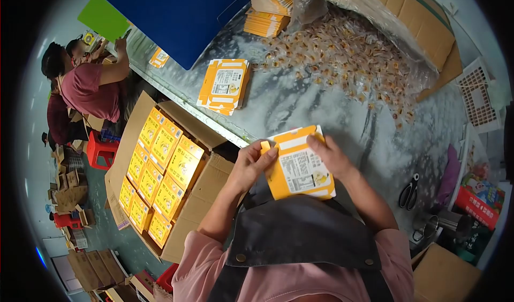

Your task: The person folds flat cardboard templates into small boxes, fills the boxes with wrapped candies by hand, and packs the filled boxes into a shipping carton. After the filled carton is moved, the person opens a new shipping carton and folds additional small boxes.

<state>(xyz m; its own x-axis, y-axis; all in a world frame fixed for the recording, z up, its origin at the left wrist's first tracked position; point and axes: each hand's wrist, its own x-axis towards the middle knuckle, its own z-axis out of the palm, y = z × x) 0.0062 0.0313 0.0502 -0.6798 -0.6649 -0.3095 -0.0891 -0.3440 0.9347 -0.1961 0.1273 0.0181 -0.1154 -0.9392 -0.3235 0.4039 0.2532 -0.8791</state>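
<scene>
A yellow and white carton [303,168], its printed panel facing up, is held between my two hands just in front of the dark apron. My left hand [250,165] grips its left side, thumb on a small yellow flap. On the upper right corner, my right hand [333,156] pinches the top edge with the thumb over the front. Whether the carton is flat or partly opened I cannot tell. Ahead on the table lies a stack of flat yellow cartons [225,85]. Beyond it spreads a heap of small clear-wrapped pieces [348,61].
To the left, an open cardboard box [201,195] holds several yellow boxes [160,170]. Taller carton stacks [267,12] stand at the back beside a large tipped cardboard box [412,23]. Scissors [409,192] and a metal cup [455,222] are at right. Co-workers [91,90] sit far left.
</scene>
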